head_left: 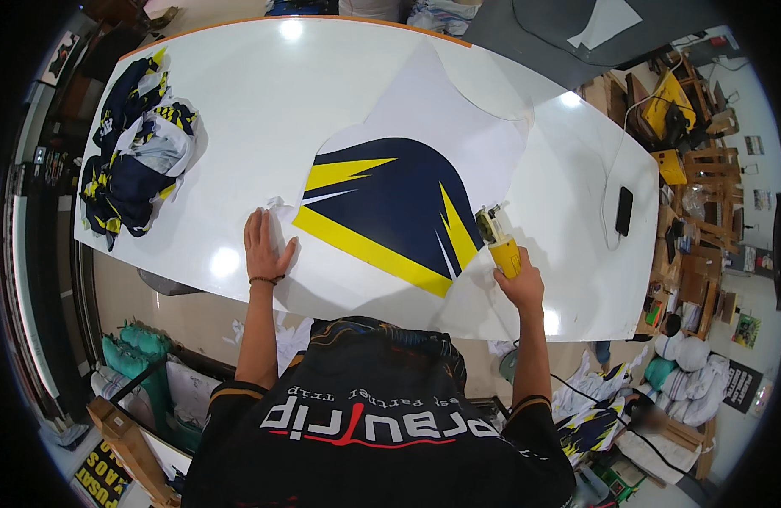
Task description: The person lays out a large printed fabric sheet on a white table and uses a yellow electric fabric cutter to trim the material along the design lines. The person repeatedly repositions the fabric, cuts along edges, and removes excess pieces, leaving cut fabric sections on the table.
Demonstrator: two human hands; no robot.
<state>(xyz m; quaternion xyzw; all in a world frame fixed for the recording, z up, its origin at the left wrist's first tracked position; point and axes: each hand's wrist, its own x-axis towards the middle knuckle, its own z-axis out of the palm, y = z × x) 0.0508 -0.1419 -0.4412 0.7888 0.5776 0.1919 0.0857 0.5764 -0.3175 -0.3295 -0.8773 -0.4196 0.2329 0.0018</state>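
Note:
My right hand [523, 284] is wrapped round the yellow body of an electric fabric cutter [503, 250]. The cutter's metal head rests at the right edge of a printed fabric panel [373, 203], navy with yellow and white flashes. White fabric [407, 97] surrounds the print and spreads toward the far side of the table. My left hand [266, 247] lies flat with fingers stretched out, beside the panel's left edge and touching the white margin there. A small crumpled bit of white fabric [278, 203] stands up just beyond its fingertips.
A heap of navy, yellow and white fabric pieces [141, 152] lies at the left end of the white table [238, 102]. Toward the right end are a black phone [625, 212] and a thin white cable [607, 186]. The cutter's dark cord [577, 389] runs down past my right arm.

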